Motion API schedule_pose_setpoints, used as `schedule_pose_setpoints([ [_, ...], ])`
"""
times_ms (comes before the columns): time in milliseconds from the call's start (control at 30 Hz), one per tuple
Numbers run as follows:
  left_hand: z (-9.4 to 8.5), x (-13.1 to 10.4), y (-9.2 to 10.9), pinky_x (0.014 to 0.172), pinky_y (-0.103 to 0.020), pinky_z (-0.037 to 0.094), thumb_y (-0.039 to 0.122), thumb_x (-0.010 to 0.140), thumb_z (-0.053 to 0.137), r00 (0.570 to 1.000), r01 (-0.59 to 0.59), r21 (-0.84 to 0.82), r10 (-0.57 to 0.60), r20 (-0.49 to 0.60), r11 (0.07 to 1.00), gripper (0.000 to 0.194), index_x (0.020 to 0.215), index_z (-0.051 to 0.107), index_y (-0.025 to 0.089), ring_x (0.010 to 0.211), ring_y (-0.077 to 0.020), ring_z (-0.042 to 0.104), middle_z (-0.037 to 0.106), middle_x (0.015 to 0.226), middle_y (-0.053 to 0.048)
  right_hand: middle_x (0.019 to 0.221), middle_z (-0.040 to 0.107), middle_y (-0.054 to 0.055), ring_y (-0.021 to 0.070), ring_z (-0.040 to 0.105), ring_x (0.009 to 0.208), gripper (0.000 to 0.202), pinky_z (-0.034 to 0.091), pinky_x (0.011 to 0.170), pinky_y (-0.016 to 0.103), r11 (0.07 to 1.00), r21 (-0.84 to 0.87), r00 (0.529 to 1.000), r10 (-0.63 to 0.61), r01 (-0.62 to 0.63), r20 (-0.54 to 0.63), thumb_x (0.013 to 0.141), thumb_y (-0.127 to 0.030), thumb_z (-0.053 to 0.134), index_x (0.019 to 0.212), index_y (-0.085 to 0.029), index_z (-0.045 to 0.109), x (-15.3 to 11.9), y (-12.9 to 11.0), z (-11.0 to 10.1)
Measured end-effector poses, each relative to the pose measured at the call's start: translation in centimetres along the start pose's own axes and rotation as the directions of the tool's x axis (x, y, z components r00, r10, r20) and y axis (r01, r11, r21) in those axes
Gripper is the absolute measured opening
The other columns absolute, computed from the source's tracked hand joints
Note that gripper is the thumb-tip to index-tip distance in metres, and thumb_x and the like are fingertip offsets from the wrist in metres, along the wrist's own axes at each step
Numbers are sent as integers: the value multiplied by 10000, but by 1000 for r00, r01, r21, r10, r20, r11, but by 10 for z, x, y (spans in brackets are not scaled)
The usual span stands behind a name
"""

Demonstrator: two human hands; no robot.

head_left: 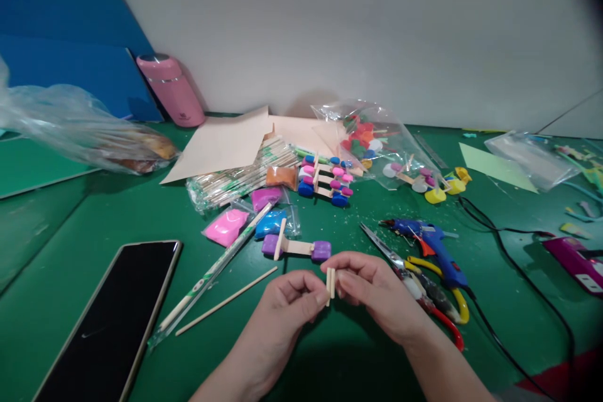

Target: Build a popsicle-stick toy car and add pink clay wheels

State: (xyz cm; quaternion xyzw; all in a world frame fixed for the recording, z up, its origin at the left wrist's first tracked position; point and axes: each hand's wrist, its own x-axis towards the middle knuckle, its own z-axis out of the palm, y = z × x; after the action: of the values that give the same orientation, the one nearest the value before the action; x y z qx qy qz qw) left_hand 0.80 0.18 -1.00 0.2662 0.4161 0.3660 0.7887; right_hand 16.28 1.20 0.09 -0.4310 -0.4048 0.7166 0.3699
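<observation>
While slim wooden sticks stand parallel, left fingers point(316, 300) and right fingers point(351, 282) pinch them

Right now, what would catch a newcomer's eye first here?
Probably the two hands, left and right, holding short wooden pieces between their fingertips, low and near the middle of the view. Just beyond them lies a purple-ended stick figure, with brightly coloured ones farther back. A large dark phone fills the lower left, and a blue glue gun lies to the right.

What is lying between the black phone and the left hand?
Between the phone and the left hand lie wrapped chopsticks and a thin wooden stick, visible in the head view.
</observation>
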Motion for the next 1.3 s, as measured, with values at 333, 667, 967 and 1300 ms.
schedule_pose_setpoints([
  [333,2,0,1,507,-190,269,245,660,680,995,-65,96,72,-70,993,177,578,568,135,526,-75,352,465,528,44,589,439,-40,80,375,549,247,311,509,195,934,-358,992,-43,-4,-123,768,-386,559,701,-148,545,-7,-5,3],
  [667,0,1,-1,504,-194,275,242,666,677,996,-64,87,69,-60,994,164,582,572,147,527,-82,348,467,525,44,574,444,-34,82,386,543,225,319,483,191,907,-421,992,-60,7,-111,786,-361,537,699,-154,547,-6,1,5],
  [967,-1,0,-2,536,-200,300,240,650,690,999,-16,23,17,-50,1000,172,589,564,141,556,-90,387,483,545,36,561,432,-45,76,374,531,213,309,480,183,919,-395,990,-67,11,-128,788,-335,534,676,-153,533,-7,4,8],
  [1300,-1,0,-1,533,-200,297,245,646,692,999,1,-7,-1,-36,1000,174,588,562,144,546,-89,385,473,530,40,557,419,-43,76,364,521,243,310,469,181,928,-373,990,-60,8,-127,775,-373,546,671,-154,527,-7,4,9],
])
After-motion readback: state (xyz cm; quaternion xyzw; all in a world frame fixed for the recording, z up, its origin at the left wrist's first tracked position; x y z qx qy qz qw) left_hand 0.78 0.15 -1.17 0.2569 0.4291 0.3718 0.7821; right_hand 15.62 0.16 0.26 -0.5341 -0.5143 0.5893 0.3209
